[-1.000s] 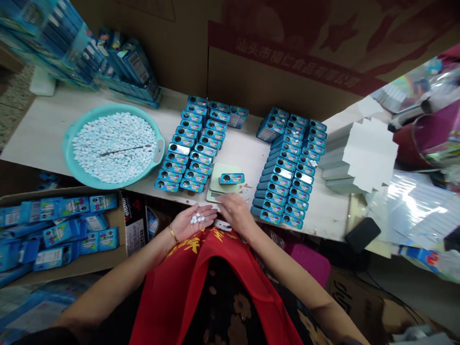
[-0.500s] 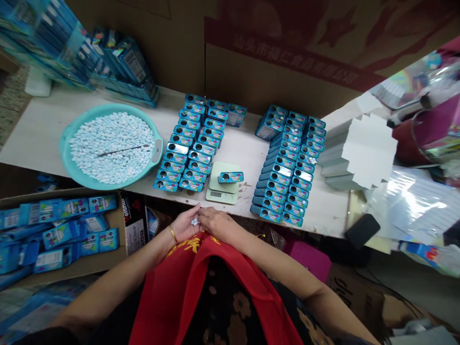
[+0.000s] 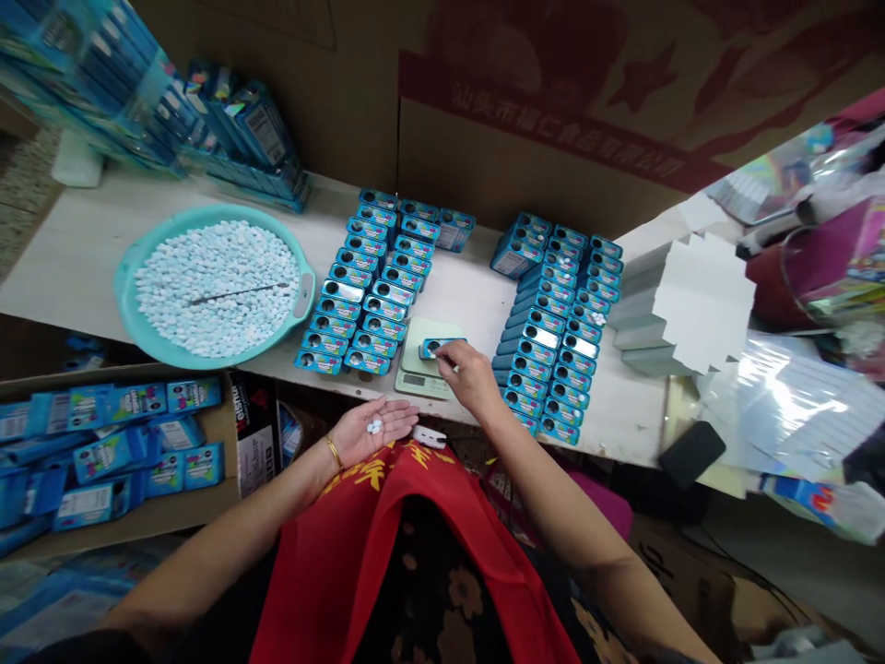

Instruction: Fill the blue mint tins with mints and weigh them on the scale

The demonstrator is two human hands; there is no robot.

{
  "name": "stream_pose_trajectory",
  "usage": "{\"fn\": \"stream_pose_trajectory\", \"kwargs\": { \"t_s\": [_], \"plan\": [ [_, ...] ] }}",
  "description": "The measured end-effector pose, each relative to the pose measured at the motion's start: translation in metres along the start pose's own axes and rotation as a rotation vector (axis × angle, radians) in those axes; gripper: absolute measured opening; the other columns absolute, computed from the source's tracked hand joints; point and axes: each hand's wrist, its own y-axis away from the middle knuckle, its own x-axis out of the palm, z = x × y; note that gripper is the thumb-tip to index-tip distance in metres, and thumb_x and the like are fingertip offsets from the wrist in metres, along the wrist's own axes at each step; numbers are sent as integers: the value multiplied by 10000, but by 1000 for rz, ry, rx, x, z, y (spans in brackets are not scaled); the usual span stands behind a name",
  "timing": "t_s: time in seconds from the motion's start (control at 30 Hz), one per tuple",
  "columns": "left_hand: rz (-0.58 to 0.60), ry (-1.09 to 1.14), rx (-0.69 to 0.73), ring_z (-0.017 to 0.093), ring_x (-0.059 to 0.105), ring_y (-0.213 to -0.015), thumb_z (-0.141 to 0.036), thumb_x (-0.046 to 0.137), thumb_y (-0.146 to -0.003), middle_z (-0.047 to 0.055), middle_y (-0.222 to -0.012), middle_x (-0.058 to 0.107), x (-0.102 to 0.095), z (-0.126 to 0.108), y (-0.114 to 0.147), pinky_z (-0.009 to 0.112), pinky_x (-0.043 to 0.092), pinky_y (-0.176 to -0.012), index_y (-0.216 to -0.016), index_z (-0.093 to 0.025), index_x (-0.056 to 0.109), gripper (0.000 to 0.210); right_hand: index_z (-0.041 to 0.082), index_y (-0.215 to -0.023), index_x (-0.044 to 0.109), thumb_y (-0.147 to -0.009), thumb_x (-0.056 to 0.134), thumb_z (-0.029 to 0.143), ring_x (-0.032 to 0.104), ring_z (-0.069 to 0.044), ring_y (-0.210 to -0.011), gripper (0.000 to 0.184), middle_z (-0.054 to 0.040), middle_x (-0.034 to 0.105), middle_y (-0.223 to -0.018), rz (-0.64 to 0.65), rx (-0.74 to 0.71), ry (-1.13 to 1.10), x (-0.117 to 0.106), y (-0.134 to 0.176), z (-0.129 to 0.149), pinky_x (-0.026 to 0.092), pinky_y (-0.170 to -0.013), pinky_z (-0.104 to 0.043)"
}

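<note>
My left hand (image 3: 373, 432) lies palm up above the red apron (image 3: 332, 553), its fingers stretched out flat. A few small white and pale blue candies (image 3: 374, 426) rest on that palm. My right hand (image 3: 470, 373) is over the scale (image 3: 423, 384), thumb and fingers pinched at the round opening of a blue candy tin (image 3: 430, 349). Anything between those fingertips is too small to make out. The tin sits on the scale's platform, partly covered by my right hand. Just right of my left fingertips is a small white object (image 3: 430, 437) of unclear kind.
A turquoise basin (image 3: 125, 295) full of candies, with a thin dark stick on top, stands at left. Rows of blue tins (image 3: 335, 325) and more tins (image 3: 540, 334) flank the scale. A carton (image 3: 231, 443) of blue packs sits lower left; a dark phone (image 3: 692, 454) lies right.
My right hand has left my left hand and moved up and right to the tin on the scale. My left hand has opened out flat, with the candies on its palm.
</note>
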Motion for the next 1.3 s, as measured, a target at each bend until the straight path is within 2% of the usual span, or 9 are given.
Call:
{"fn": "stream_pose_trajectory", "kwargs": {
  "t_s": [0.2,0.4,0.57,0.67,0.83,0.97,1.07,1.23,1.3],
  "plan": [
    [-21,11,22,270,481,-1103,-274,434,-832,201,-1138,557,-1,1,2,363,365,-940,-1023,-25,572,343,188,-871,606,-794,478,167,567,-148,-809,150,-46,615,-850,-51,25,14,7,-11,-7,452,-748,-270],
    [-35,28,33,263,526,-1047,-256,437,-828,191,-1088,589,-3,-1,2,344,417,-885,-1013,-26,576,326,191,-872,608,-816,455,189,568,-140,-813,163,-39,617,-848,-266,66,-35,-9,1,-10,458,-748,-279],
    [-235,9,110,190,623,-828,-173,462,-801,159,-917,650,-4,-3,1,265,493,-716,-906,-58,609,215,195,-851,612,-808,471,206,566,-149,-780,148,-36,614,-815,-443,160,-9,-29,20,-9,460,-725,-303],
    [-325,-58,134,169,629,-737,-126,491,-771,152,-821,654,-3,-1,-2,244,498,-654,-831,-53,619,159,201,-866,615,-814,462,192,569,-147,-810,162,-42,620,-839,-225,101,-76,-19,33,8,454,-754,-297],
    [-254,-179,127,139,598,-598,-109,512,-753,94,-665,627,2,3,-4,230,482,-562,-754,-56,626,126,240,-905,623,-795,505,178,581,-127,-853,173,-16,639,-902,521,-192,-198,20,48,47,444,-755,-238],
    [-224,-230,139,140,606,-651,-38,530,-712,95,-716,638,1,4,-1,228,482,-614,-793,-65,630,131,230,-914,627,-796,506,171,575,-129,-886,178,-19,642,-913,616,-199,-184,25,50,49,428,-785,-236],
    [-228,-231,144,151,617,-746,29,534,-673,126,-832,648,-5,4,-1,234,478,-696,-852,-69,622,221,211,-877,633,-801,498,180,580,-123,-798,157,-23,636,-836,556,-148,-160,11,48,34,441,-736,-230],
    [-279,-195,175,122,612,-672,13,547,-685,118,-794,649,-9,3,-2,203,481,-619,-873,-71,609,215,179,-985,565,-798,481,207,529,-176,-926,207,-78,581,-956,0,109,-15,-11,35,-7,442,-786,-311],
    [-266,-173,181,119,607,-646,-16,544,-704,115,-774,648,-6,0,-2,204,482,-594,-876,-70,609,192,177,-1127,473,-756,526,217,454,-208,-1067,377,-104,510,-1127,-103,124,19,-10,26,-29,422,-842,-355]
  ]
}}
